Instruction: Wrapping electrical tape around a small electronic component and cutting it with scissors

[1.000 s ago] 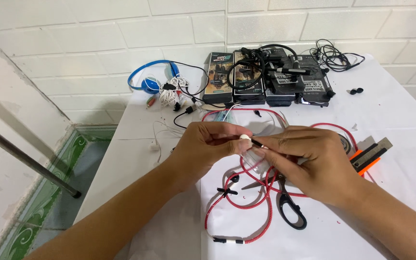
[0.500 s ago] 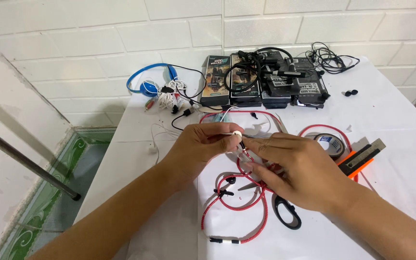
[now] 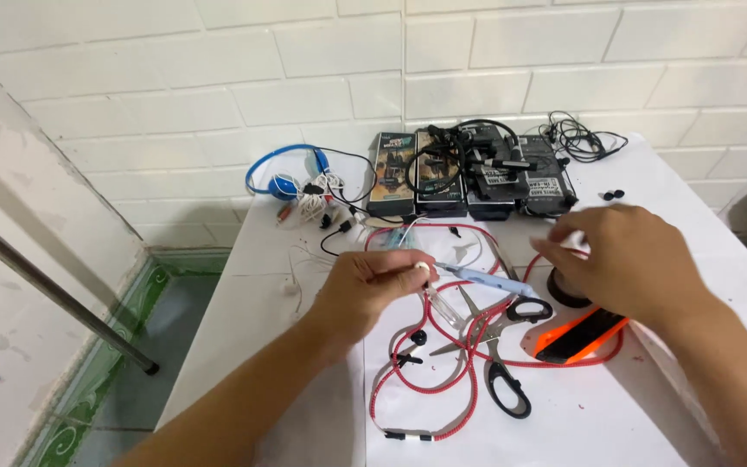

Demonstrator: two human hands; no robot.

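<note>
Nearest the front edge of the white counter (image 3: pixel 581 424), a red braided cable (image 3: pixel 469 393) loops across the surface, its black plug ends lying close to the edge. Black-handled scissors (image 3: pixel 505 363) lie over the loop, blades pointing toward the left hand. Just right of them, an orange and black tool (image 3: pixel 577 333) rests flat, partly under the right wrist.

Left hand (image 3: pixel 369 290): fingers closed, thumb and forefinger pinched on a slim pale-blue pen-shaped tool (image 3: pixel 486 278), held above the counter's middle, tip pointing right. A clear piece hangs below the grip; what it is I cannot tell.

Right hand (image 3: pixel 628 259): fingers spread and loose, blurred, holding nothing, hovering above a roll of black tape (image 3: pixel 564 290) near the right side.

Farther back, white earphone wires (image 3: pixel 313 207) lie tangled at the left, beside blue headphones (image 3: pixel 283 173) at the back left corner. A row of dark boxes (image 3: pixel 469 177) stands against the white brick wall (image 3: pixel 218 95), black cables (image 3: pixel 577 138) heaped at the back right.
</note>
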